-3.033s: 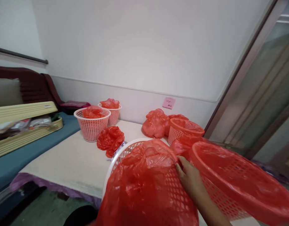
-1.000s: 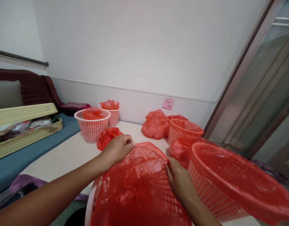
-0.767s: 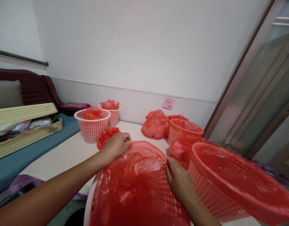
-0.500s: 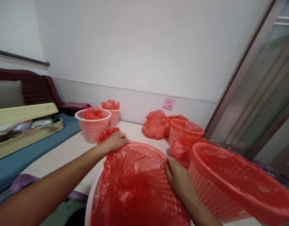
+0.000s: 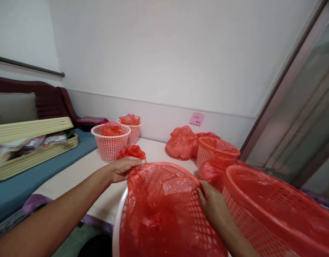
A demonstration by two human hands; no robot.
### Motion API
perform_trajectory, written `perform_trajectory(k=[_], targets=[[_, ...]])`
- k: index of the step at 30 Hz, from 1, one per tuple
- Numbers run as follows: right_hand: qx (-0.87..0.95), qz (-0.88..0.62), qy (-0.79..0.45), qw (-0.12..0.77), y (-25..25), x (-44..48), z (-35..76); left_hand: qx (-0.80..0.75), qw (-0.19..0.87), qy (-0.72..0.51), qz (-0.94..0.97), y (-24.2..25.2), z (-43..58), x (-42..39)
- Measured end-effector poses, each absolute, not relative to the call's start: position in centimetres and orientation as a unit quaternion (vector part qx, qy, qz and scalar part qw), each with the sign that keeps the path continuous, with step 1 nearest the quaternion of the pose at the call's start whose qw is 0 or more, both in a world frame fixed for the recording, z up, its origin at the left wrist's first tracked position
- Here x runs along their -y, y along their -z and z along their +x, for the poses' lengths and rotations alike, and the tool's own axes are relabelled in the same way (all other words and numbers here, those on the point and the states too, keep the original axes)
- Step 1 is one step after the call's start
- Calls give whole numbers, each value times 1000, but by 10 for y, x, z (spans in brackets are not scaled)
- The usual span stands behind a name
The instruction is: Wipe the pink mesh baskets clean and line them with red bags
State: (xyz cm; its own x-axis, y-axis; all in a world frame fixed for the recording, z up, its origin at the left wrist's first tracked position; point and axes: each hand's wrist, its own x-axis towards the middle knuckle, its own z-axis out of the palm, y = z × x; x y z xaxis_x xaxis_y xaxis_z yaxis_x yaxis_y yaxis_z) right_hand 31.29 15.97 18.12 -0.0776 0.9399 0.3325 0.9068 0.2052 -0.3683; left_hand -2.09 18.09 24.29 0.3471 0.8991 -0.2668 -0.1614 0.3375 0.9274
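Note:
Right in front of me stands a white lattice basket (image 5: 117,228), with a thin red plastic bag (image 5: 164,200) spread inside it and folded over the far rim. My left hand (image 5: 124,169) pinches the bag's edge at the rim's far left. At the right side of the rim, my right hand (image 5: 211,198) grips the bag's edge, fingers curled over it. The left part of the rim shows bare white. Just beyond my left hand lies a crumpled red bag (image 5: 132,152). A large basket lined in red (image 5: 260,221) stands beside my right hand.
Two white baskets (image 5: 110,146) with crumpled red bags stand at the back left. Near the wall are a bunched red bag (image 5: 182,142) and a smaller lined basket (image 5: 219,148). A pink note (image 5: 197,119) sticks to the wall. An open yellow case (image 5: 35,151) lies on the left.
My left hand has shifted its hold left and down along the rim, uncovering the crumpled bag behind. My right hand keeps its grip. The view has turned slightly left.

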Motion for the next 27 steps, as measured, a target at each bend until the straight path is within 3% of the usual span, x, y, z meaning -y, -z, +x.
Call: perform_trajectory(k=[27], targets=[[703,-671,1,236,-184,-181,318,-381,738,-445,334,-212,-45,-131]])
